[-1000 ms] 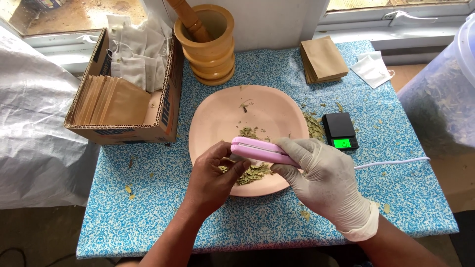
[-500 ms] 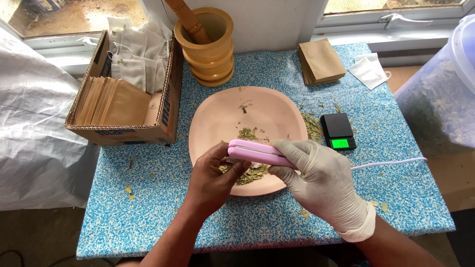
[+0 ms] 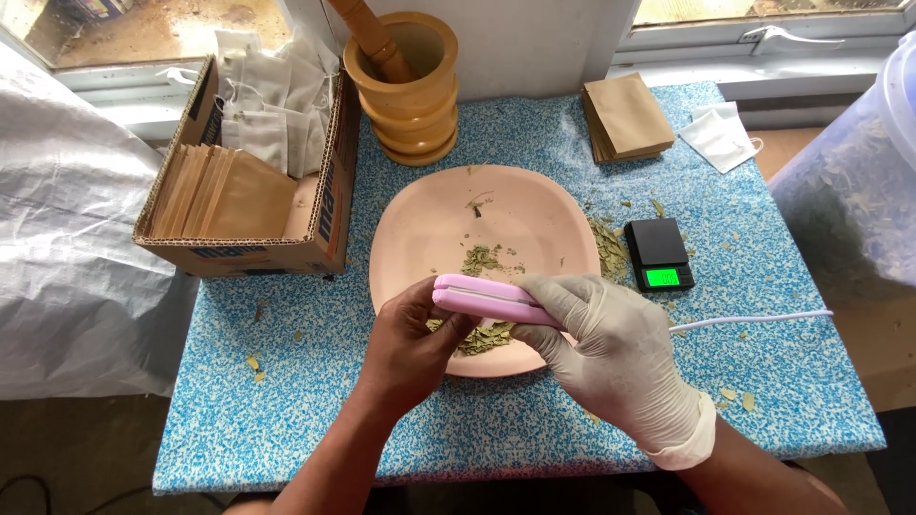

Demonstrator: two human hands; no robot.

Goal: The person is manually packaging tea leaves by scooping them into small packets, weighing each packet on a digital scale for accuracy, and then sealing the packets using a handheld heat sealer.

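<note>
Right hand [image 3: 611, 353]: my gloved fingers are wrapped tight around the pink sealer [image 3: 487, 298], squeezing it shut.
Left hand [image 3: 412, 345]: bare, fingertips pinched under the sealer's tip; what they pinch is hidden.
Sealer: over the pink plate [image 3: 429, 224] at its 6 o'clock edge, above dried leaves [image 3: 482, 337].
Scale [image 3: 658, 253]: at 3 o'clock of the plate.
</note>
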